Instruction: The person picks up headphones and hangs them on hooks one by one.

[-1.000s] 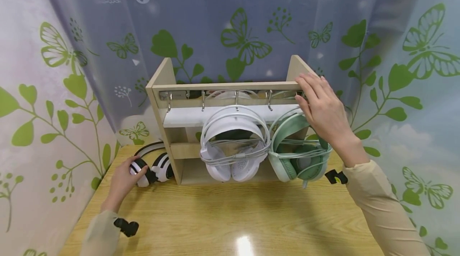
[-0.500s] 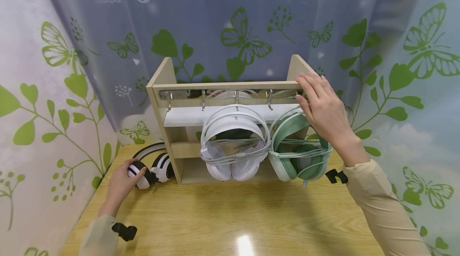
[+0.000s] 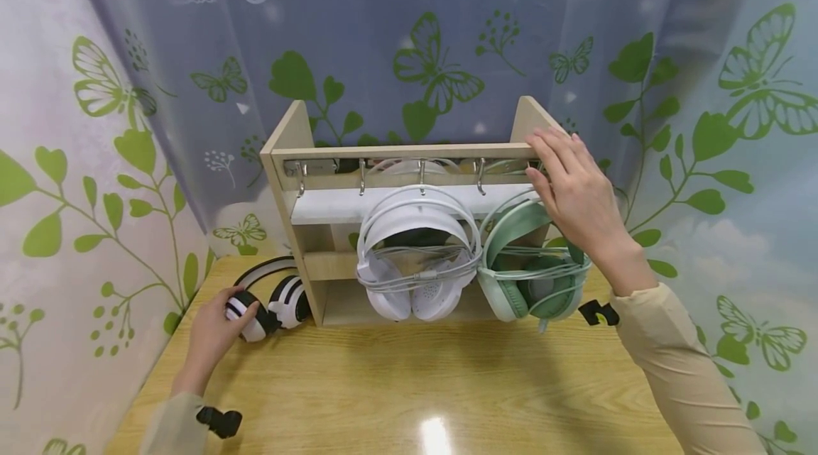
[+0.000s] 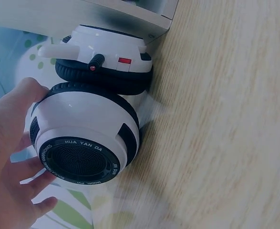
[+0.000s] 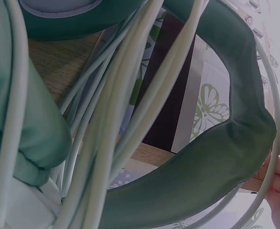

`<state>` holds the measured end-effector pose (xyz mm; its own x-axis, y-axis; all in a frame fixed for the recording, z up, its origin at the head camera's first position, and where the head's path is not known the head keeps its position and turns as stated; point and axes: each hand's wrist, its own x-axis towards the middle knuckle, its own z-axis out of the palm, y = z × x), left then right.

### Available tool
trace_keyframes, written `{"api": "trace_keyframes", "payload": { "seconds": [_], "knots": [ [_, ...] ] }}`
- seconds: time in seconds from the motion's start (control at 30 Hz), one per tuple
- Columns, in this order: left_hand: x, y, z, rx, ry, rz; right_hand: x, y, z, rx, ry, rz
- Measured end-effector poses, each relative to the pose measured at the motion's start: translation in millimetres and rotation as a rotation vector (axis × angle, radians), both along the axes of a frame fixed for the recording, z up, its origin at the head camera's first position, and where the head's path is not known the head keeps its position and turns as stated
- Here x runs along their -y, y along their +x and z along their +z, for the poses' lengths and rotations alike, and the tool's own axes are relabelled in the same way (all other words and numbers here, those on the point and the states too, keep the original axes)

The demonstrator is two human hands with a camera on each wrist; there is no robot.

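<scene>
Left of the wooden rack, black-and-white headphones (image 3: 290, 301) lie on the table. My left hand (image 3: 206, 331) holds their near ear cup, thumb on one side and fingers on the other. The left wrist view shows that round cup (image 4: 85, 117) close up, with lettering around its grille. My right hand (image 3: 578, 196) rests over the top right corner of the rack (image 3: 396, 153), fingers extended across the board and thumb in front. Just below it hang green headphones (image 3: 505, 295) with their cable wound around them; the hook above them is mostly hidden by my hand.
White headphones (image 3: 386, 292), wrapped in their cable, hang from the rack's middle hook. Other metal hooks (image 3: 302, 182) line the front board. A white shelf (image 3: 326, 206) sits behind them. The wooden table (image 3: 358, 391) stretches in front, with a patterned curtain (image 3: 358, 36) behind.
My left hand has drawn slightly left and toward me, shifting the near ear cup of the black-and-white headphones the same way. The right hand stays on the rack's corner.
</scene>
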<state>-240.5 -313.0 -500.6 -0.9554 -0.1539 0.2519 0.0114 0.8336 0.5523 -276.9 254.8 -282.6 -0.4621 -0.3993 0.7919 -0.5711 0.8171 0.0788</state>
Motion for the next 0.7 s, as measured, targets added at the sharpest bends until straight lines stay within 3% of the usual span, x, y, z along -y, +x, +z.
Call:
{"api": "trace_keyframes", "payload": {
  "seconds": [0.7],
  "knots": [
    [-3.1, 16.7, -5.1, -0.036, -0.001, 0.019, 1.1, 0.4, 0.7, -0.012, -0.007, 0.003]
  ]
}}
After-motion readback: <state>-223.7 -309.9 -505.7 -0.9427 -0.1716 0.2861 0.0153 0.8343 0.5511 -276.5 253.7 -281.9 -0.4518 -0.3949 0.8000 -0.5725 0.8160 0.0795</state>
